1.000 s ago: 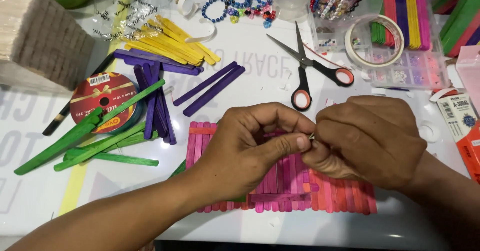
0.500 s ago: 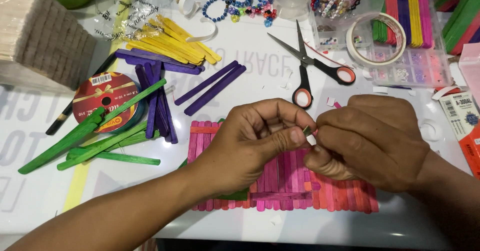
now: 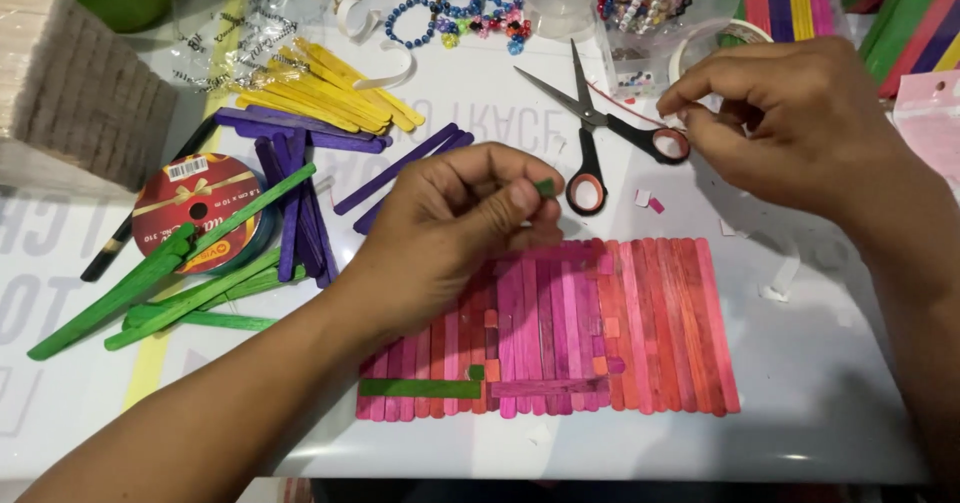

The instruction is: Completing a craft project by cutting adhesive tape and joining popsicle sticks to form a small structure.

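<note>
1. Assembly of a flat panel of pink and red wooden craft sticks [image 3: 640,333] is judged to be the work in hand; the panel lies on the white table [image 3: 830,403], below and between both hands.
2. A small green square chip [image 3: 544,188], apparently cut from a craft stick, is pinched between thumb and forefinger of the left hand [image 3: 450,233]. The remaining fingers are curled in, so the hand is nearly closed. The chip is held above the panel's upper edge, clear of it.
3. The right hand [image 3: 790,123] is raised over the clear plastic bead organiser box [image 3: 640,73], just beside the black-handled scissors [image 3: 600,133]. Its fingertips are drawn together as if pinching; whether anything is gripped cannot be told.
4. The next move is judged to call for the chip to be lowered flat onto the panel, near the small green and orange squares [image 3: 483,348] already seated there.
5. Loose green sticks [image 3: 170,283], purple sticks [image 3: 300,203], yellow sticks [image 3: 340,93] and a red ribbon spool [image 3: 195,213] lie to the left, well apart from the panel.
</note>
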